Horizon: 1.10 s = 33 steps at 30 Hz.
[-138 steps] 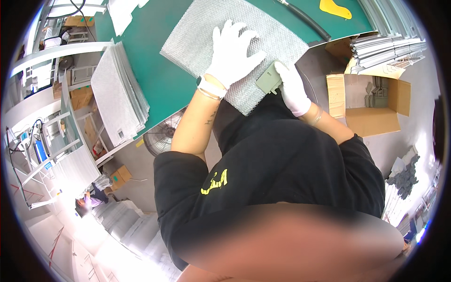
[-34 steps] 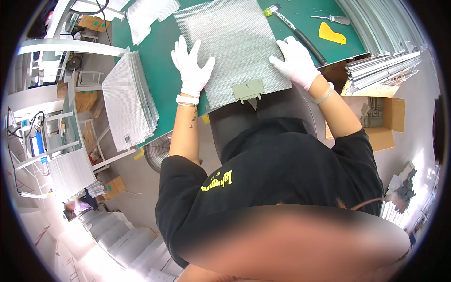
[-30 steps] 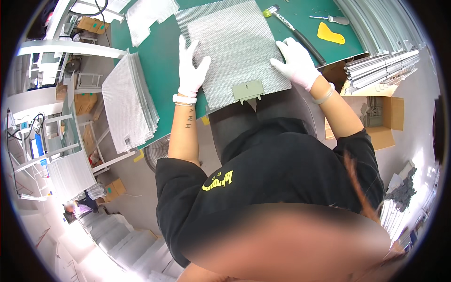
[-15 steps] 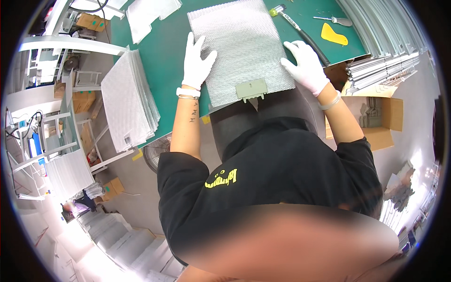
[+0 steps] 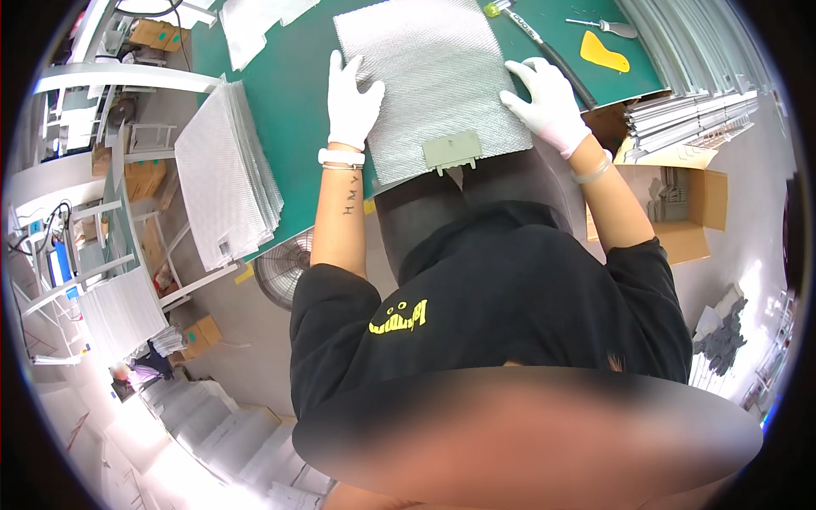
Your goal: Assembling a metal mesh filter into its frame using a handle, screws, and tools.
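Note:
A silver metal mesh sheet [image 5: 425, 76] lies on the green tabletop [image 5: 289, 119] in front of me, its near edge reaching the table edge. On that near edge sits a small grey-green plate [image 5: 452, 150] with short prongs pointing toward me. Both hands wear white gloves. My left hand [image 5: 353, 104] is open along the sheet's left side, its thumb at the edge. On the opposite side my right hand [image 5: 548, 106], also open with fingers spread, has its fingertips at the sheet's right edge. Whether the fingertips press on the mesh I cannot tell.
Right of the sheet lie a hammer [image 5: 552, 55], a screwdriver [image 5: 603, 28] and a yellow scraper [image 5: 602, 53]. Metal strips [image 5: 693, 51] are stacked at the far right, above an open cardboard box [image 5: 693, 212]. More mesh sheets [image 5: 223, 170] overhang the left edge, near a floor fan [image 5: 285, 270].
The whole view has shifted slightly, so the table and sheet appear a little higher. Both hands stay at the sheet's sides, still open.

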Available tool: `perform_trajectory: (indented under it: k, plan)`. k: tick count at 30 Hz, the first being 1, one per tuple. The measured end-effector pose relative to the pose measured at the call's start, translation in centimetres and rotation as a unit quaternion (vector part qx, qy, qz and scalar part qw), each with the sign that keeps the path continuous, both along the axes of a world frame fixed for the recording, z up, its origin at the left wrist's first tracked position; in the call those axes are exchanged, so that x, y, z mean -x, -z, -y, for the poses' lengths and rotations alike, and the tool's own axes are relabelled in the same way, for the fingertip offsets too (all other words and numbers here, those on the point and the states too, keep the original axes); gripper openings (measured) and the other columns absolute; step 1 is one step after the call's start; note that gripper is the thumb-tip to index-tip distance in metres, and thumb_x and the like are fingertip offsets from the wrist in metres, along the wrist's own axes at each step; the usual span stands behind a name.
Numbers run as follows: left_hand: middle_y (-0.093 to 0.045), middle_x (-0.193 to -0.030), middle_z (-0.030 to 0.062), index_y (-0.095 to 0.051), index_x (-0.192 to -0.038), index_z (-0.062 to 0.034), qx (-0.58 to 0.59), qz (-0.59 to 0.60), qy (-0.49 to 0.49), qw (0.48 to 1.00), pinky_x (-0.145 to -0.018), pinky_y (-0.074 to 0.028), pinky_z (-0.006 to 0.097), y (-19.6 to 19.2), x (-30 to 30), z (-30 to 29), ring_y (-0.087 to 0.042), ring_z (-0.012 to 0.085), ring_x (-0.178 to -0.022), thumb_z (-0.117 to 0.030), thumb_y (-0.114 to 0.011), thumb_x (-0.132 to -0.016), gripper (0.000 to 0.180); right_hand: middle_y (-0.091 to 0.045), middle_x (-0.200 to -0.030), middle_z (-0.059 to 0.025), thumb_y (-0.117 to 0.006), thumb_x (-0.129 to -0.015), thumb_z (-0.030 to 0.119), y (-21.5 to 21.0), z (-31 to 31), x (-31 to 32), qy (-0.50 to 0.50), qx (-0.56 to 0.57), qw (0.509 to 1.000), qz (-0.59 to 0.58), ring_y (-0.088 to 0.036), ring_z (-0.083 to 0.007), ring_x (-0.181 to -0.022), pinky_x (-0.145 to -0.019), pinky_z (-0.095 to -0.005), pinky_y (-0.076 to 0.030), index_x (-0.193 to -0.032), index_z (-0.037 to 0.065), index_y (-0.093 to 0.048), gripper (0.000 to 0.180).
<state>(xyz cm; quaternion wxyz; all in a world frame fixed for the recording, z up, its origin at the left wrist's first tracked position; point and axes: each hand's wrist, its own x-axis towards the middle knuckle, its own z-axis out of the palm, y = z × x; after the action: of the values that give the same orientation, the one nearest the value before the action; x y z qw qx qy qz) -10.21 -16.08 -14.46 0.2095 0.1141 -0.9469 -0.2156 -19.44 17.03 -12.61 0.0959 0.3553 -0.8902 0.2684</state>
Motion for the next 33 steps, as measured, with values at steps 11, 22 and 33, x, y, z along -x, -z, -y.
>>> perform_trajectory:
  k: [11, 22, 33]
  plan:
    - [-0.04, -0.157, 0.0194, -0.044, -0.151, -0.0046, 0.304, 0.163, -0.037, 0.938, -0.115, -0.02, 0.064, -0.3, -2.4, -1.8, -0.04, 0.0423, -0.141, -0.052, -0.047, -0.098, 0.07, -0.067, -0.106, -0.0225, -0.067, -0.091, 0.021, 13.5, -29.2, 4.4, 0.559, -0.128, 0.819, -0.018, -0.062, -0.0413, -0.1, -0.092, -0.0511, -0.048, -0.114, -0.003, -0.066, 0.034]
    - [-0.037, -0.159, 0.0206, -0.039, -0.152, -0.0024, 0.318, 0.014, -0.048, 0.947, -0.118, -0.018, 0.063, -5.2, -0.9, -3.3, -0.034, 0.0455, -0.144, -0.046, -0.062, -0.094, 0.077, -0.054, -0.067, 0.0021, -0.072, -0.09, 0.031, 15.2, -31.0, 3.8, 0.474, 0.304, 0.698, 0.443, -0.044, -0.0095, -0.05, -0.047, -0.0282, -0.037, -0.085, 0.015, -0.062, 0.019]
    - [-0.066, -0.123, 0.0143, -0.059, -0.134, 0.0006, -0.09, 0.222, 0.338, 0.91, -0.109, -0.045, 0.039, 8.6, -8.7, -27.9, -0.064, 0.031, -0.114, -0.013, -0.061, -0.095, 0.042, -0.06, -0.086, -0.0018, -0.066, -0.099, 0.017, 0.3, -10.1, -12.3, 0.004, 0.6, 0.482, 0.638, -0.059, -0.0132, -0.074, -0.07, -0.0293, -0.051, -0.101, 0.009, -0.061, 0.01]
